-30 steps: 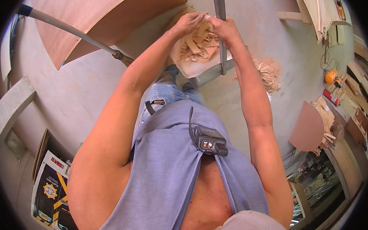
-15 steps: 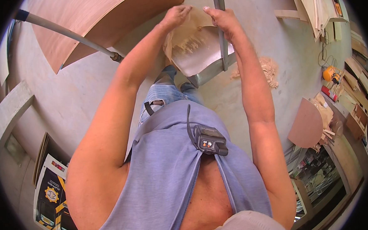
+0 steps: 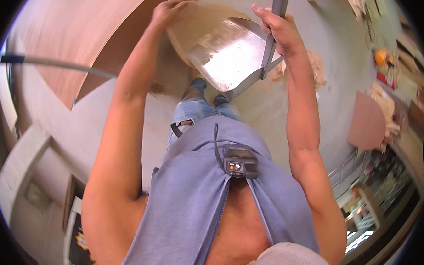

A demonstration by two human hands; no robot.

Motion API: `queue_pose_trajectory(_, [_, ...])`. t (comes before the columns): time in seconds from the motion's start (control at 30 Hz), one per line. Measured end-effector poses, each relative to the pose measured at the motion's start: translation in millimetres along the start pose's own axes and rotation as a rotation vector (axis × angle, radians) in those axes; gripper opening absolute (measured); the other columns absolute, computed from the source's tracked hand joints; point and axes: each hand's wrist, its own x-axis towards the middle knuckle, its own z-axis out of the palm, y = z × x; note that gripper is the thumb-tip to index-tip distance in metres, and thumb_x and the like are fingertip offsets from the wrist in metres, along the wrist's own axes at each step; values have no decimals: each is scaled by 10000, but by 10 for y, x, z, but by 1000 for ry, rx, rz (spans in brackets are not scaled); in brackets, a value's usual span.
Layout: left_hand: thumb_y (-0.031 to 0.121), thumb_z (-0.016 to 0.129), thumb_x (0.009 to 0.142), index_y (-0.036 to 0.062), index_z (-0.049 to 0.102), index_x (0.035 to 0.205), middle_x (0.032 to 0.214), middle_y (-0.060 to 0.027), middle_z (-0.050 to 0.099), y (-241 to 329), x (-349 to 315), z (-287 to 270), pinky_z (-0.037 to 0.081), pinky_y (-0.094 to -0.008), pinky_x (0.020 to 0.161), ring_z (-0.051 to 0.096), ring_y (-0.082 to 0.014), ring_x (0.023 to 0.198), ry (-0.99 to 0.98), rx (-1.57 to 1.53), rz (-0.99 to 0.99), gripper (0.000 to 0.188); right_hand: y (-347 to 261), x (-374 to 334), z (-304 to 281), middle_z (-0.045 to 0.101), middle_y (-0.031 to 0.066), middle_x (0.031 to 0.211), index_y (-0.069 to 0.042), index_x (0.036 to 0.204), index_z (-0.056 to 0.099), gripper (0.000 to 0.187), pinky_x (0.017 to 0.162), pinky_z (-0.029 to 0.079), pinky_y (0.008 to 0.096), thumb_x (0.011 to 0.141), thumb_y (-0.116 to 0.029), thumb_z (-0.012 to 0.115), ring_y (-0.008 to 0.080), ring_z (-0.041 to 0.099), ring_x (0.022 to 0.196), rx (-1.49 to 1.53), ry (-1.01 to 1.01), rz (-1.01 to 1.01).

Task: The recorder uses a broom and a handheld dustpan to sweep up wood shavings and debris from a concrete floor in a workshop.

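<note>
My right hand (image 3: 284, 33) is closed round the grey upright handle of a metal dustpan (image 3: 240, 57), its thumb sticking out to the left. The pan hangs tilted in front of my feet, its silvery inside shining. My left hand (image 3: 168, 12) grips the upper edge of a thin, tan, sheet-like thing (image 3: 203, 24), blurred, whose kind I cannot make out. That thing lies against the pan's far left side and covers part of it. My left fingertips are partly hidden.
A pile of wood shavings (image 3: 315, 68) lies on the floor beyond my right forearm. A large curved wooden panel (image 3: 83, 34) stands at the left, with a pole (image 3: 57, 63) in front of it. Boards and an orange tool (image 3: 381, 57) are at the right.
My hands have moved apart, the left one to the left with the tan thing, the right one to the right with the dustpan's handle. More of the pan's shiny inside shows.
</note>
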Motion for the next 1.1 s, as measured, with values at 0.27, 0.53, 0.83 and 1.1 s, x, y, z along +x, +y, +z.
queue_pose_trajectory(0.27, [446,513,869,-6,651,980,908,-108,662,-1077,414,-1248,479,-312,719,604,-185,781,111,-74,-178,486,-176,-731,-350,483,-13,548,-120,561,494,343,533,328,260,714,-307,738,87,440,530,205,539,-411])
queue_pose_trajectory(0.53, [413,528,863,10,649,1002,892,-99,662,-1121,458,-907,467,-301,732,585,-172,798,41,51,-130,444,1400,-1410,-1015,479,-8,611,-111,637,502,274,605,352,262,782,-241,693,95,454,607,423,1126,-388])
queue_pose_trajectory(0.83, [487,543,807,3,597,1108,1076,-160,611,-1056,-73,-1204,469,-364,818,591,-261,932,250,120,-150,573,3604,-2513,-1832,622,77,848,-17,897,606,376,824,403,318,770,-362,685,170,536,844,308,1416,260])
queue_pose_trajectory(1.1, [382,711,730,49,522,931,835,-58,607,-1883,-1978,-255,509,-318,617,609,-181,775,-200,1606,434,433,5314,-4175,-3036,624,230,1008,41,972,635,667,866,432,386,739,-580,572,340,581,994,185,1379,748])
